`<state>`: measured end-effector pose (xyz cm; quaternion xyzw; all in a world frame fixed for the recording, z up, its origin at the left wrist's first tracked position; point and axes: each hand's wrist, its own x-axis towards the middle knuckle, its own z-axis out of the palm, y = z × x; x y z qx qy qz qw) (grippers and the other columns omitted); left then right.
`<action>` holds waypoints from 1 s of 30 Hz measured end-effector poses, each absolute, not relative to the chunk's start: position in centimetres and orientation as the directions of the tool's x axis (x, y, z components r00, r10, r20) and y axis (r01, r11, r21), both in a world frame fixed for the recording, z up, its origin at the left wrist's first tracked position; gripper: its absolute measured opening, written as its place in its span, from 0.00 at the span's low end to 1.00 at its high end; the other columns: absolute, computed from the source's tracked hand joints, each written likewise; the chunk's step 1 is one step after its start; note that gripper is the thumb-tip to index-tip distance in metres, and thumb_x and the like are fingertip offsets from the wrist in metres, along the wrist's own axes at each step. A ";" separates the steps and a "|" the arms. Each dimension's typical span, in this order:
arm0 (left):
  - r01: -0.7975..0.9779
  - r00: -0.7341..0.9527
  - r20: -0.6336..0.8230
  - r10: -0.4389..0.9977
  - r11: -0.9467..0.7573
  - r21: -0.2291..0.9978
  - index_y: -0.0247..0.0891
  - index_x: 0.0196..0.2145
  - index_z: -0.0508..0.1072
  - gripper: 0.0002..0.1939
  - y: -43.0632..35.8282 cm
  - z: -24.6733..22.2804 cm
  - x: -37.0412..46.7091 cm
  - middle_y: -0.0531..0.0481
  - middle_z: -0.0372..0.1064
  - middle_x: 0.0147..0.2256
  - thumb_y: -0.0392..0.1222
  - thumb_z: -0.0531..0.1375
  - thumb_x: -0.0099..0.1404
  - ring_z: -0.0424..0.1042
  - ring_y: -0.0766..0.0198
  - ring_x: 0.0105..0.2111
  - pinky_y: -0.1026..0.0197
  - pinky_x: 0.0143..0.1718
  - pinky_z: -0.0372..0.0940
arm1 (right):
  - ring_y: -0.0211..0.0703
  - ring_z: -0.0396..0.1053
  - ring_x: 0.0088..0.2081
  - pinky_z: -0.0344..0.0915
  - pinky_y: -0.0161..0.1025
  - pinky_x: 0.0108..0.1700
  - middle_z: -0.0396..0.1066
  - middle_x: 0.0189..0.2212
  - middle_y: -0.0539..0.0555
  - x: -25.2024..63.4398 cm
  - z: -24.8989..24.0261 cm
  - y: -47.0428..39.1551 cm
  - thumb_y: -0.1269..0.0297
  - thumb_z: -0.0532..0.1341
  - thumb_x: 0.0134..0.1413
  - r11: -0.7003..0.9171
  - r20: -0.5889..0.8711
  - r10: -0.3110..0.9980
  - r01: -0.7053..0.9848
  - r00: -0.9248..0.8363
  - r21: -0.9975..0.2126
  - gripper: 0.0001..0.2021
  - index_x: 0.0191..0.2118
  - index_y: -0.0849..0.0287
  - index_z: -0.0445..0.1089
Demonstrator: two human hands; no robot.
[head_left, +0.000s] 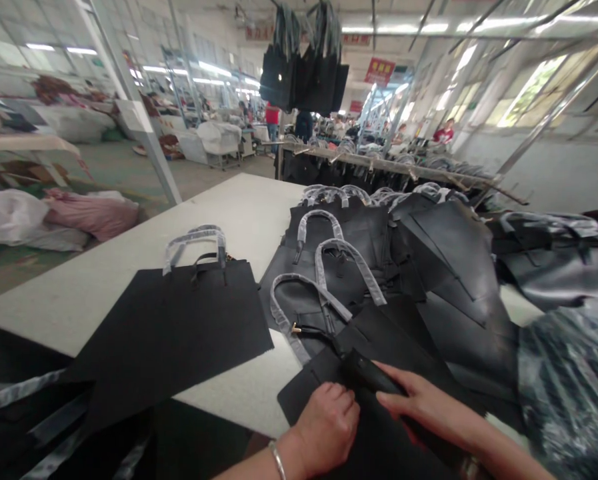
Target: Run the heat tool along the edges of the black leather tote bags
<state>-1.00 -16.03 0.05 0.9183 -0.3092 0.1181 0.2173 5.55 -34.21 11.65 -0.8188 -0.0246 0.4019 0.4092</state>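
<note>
My left hand (pixel 329 423), a bracelet at its wrist, is closed on the edge of a black bag panel (pixel 303 387) at the lower middle. My right hand (pixel 416 407) is wrapped round a dark handheld tool (pixel 371 373), whose front end lies over the same panel just right of my left hand. What kind of tool it is I cannot make out. Beyond the hands, plastic-wrapped handles (pixel 351 250) arch over black bag pieces, and a strap with a gold clasp (pixel 296 328) lies beside them.
A black bag (pixel 179 327) with wrapped handles lies on the pale table (pixel 229 207) to the left. Stacked black panels (pixel 443 247) and a plastic-covered pile (pixel 569 387) stand on the right. Bags (pixel 303 77) hang overhead beyond the table. People work far behind.
</note>
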 end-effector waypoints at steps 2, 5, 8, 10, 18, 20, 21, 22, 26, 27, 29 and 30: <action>-0.612 0.788 0.333 -0.518 -0.722 0.324 0.35 0.37 0.68 0.05 -16.0 0.0 -1.0 0.45 0.70 0.35 0.36 0.53 0.65 0.68 0.58 0.36 0.57 0.38 0.64 | 0.32 0.64 0.16 0.59 0.27 0.15 0.65 0.22 0.44 6.2 11.5 -33.4 0.60 0.59 0.53 -0.645 -0.644 0.389 -0.305 0.659 -0.701 0.33 0.64 0.58 0.52; -0.608 0.792 0.315 -0.523 -0.720 0.335 0.35 0.37 0.68 0.05 -15.9 0.2 -0.9 0.45 0.70 0.34 0.37 0.54 0.65 0.68 0.58 0.36 0.57 0.37 0.65 | 0.32 0.64 0.15 0.59 0.27 0.15 0.66 0.22 0.44 7.1 11.4 -32.8 0.60 0.60 0.53 -0.604 -0.642 0.444 -0.320 0.625 -0.730 0.34 0.65 0.58 0.51; -0.607 0.794 0.317 -0.518 -0.701 0.374 0.35 0.40 0.69 0.08 -15.7 0.2 -0.9 0.44 0.71 0.37 0.36 0.53 0.65 0.69 0.58 0.38 0.58 0.40 0.66 | 0.32 0.65 0.16 0.60 0.27 0.16 0.66 0.22 0.44 7.4 11.3 -33.6 0.59 0.60 0.53 -0.602 -0.660 0.458 -0.339 0.596 -0.723 0.35 0.65 0.57 0.50; -0.606 0.795 0.335 -0.506 -0.689 0.398 0.34 0.42 0.69 0.09 -15.6 -0.1 -1.1 0.43 0.72 0.41 0.36 0.53 0.65 0.70 0.59 0.41 0.58 0.45 0.66 | 0.32 0.65 0.16 0.60 0.27 0.16 0.67 0.22 0.44 7.3 11.1 -34.3 0.58 0.61 0.53 -0.610 -0.688 0.435 -0.372 0.581 -0.700 0.36 0.66 0.57 0.49; -0.589 0.804 0.356 -0.476 -0.720 0.367 0.29 0.52 0.66 0.18 -16.1 -0.9 -2.4 0.40 0.67 0.53 0.36 0.52 0.67 0.65 0.55 0.54 0.56 0.57 0.59 | 0.35 0.65 0.17 0.60 0.31 0.18 0.66 0.23 0.44 8.3 11.1 -32.2 0.52 0.62 0.50 -0.546 -0.547 0.385 -0.295 0.743 -0.784 0.38 0.65 0.57 0.51; -0.584 0.804 0.378 -0.459 -0.727 0.360 0.29 0.53 0.65 0.18 -16.0 -0.7 -2.7 0.41 0.66 0.55 0.37 0.53 0.67 0.63 0.55 0.55 0.56 0.57 0.58 | 0.35 0.65 0.18 0.60 0.31 0.19 0.65 0.24 0.44 8.4 11.7 -32.0 0.50 0.61 0.51 -0.541 -0.493 0.352 -0.257 0.795 -0.801 0.39 0.66 0.55 0.48; -0.585 0.800 0.397 -0.450 -0.730 0.353 0.30 0.52 0.65 0.17 -15.9 -0.5 -2.8 0.42 0.66 0.54 0.37 0.53 0.67 0.63 0.55 0.55 0.55 0.57 0.57 | 0.35 0.64 0.18 0.60 0.31 0.19 0.65 0.23 0.44 8.3 12.1 -32.2 0.50 0.61 0.52 -0.549 -0.487 0.344 -0.249 0.803 -0.798 0.39 0.66 0.55 0.48; -0.595 0.789 0.419 -0.449 -0.729 0.340 0.31 0.50 0.67 0.14 -15.7 -0.4 -3.0 0.43 0.68 0.53 0.38 0.53 0.68 0.64 0.56 0.53 0.55 0.56 0.58 | 0.35 0.64 0.17 0.59 0.32 0.19 0.65 0.23 0.44 8.0 12.4 -32.5 0.50 0.61 0.52 -0.564 -0.497 0.347 -0.246 0.796 -0.788 0.39 0.66 0.56 0.48; -0.751 0.641 0.473 -0.604 -0.621 0.223 0.36 0.32 0.70 0.12 -14.8 0.1 -3.9 0.49 0.73 0.34 0.40 0.51 0.70 0.68 0.63 0.32 0.58 0.34 0.62 | 0.35 0.63 0.17 0.58 0.30 0.18 0.63 0.19 0.43 5.6 13.0 -33.8 0.54 0.61 0.51 -0.661 -0.643 0.399 -0.281 0.654 -0.696 0.38 0.66 0.58 0.50; -0.787 0.600 0.475 -0.644 -0.583 0.203 0.36 0.30 0.70 0.13 -14.6 0.0 -4.1 0.50 0.72 0.31 0.42 0.51 0.71 0.66 0.64 0.29 0.59 0.28 0.59 | 0.35 0.63 0.17 0.58 0.30 0.18 0.64 0.18 0.43 4.9 12.9 -33.8 0.55 0.61 0.51 -0.687 -0.679 0.402 -0.289 0.614 -0.667 0.38 0.66 0.57 0.51; -0.817 0.563 0.483 -0.670 -0.540 0.203 0.37 0.30 0.69 0.15 -14.3 -0.2 -4.4 0.50 0.70 0.29 0.45 0.51 0.71 0.64 0.65 0.26 0.59 0.24 0.54 | 0.36 0.63 0.17 0.57 0.30 0.18 0.67 0.18 0.45 3.7 12.6 -33.5 0.56 0.62 0.50 -0.721 -0.726 0.399 -0.297 0.561 -0.626 0.37 0.65 0.56 0.53; -0.815 0.567 0.487 -0.664 -0.537 0.217 0.37 0.29 0.69 0.16 -14.2 -0.4 -4.4 0.50 0.70 0.29 0.46 0.51 0.70 0.63 0.64 0.26 0.59 0.23 0.53 | 0.36 0.64 0.17 0.57 0.30 0.18 0.68 0.19 0.45 3.4 12.4 -33.3 0.56 0.63 0.50 -0.725 -0.732 0.402 -0.297 0.550 -0.621 0.37 0.65 0.55 0.54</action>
